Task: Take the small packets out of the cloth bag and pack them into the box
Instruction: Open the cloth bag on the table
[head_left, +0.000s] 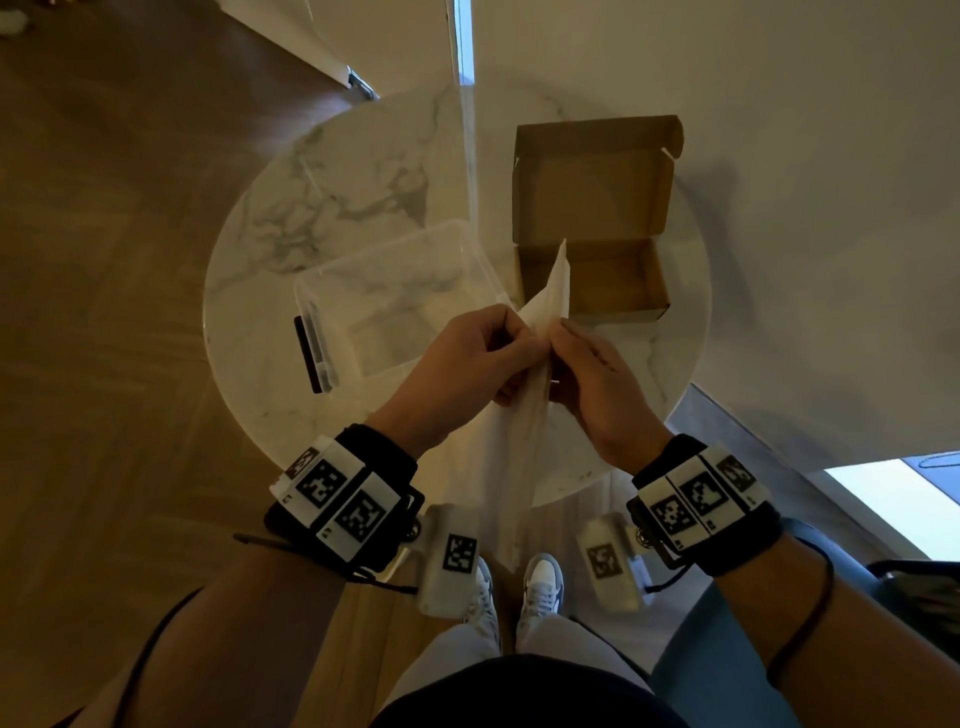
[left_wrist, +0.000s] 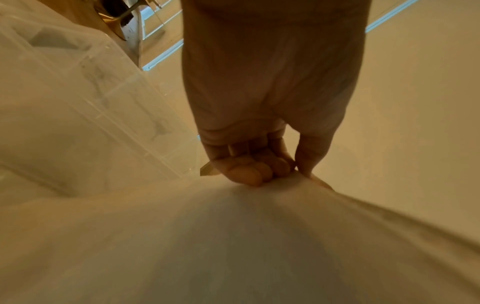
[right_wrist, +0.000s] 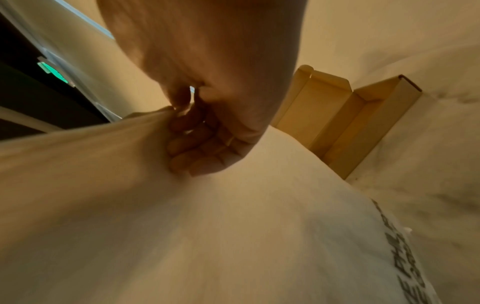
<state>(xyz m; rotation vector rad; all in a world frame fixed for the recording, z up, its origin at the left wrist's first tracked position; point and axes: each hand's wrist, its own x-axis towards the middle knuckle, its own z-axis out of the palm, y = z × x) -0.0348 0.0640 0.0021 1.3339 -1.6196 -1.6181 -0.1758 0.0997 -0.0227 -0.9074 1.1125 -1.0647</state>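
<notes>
Two hands are pinching the cloth bag (head_left: 519, 415) at frame centre: the left hand (head_left: 462, 358) is gripping one side of its mouth, the right hand (head_left: 597, 379) the other. Soft and limp, it is probably best held by its rim. Beyond, upper right on the counter (head_left: 363, 156), the box (head_left: 597, 280) is sitting open; no packets are showing.

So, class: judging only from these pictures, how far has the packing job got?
Done: the cardboard box stands open on the marble table, nothing visible inside. In hand: the left hand and right hand each grip the cloth bag near its top. Left: no packets show yet, so taking them out and packing all remains.
</notes>
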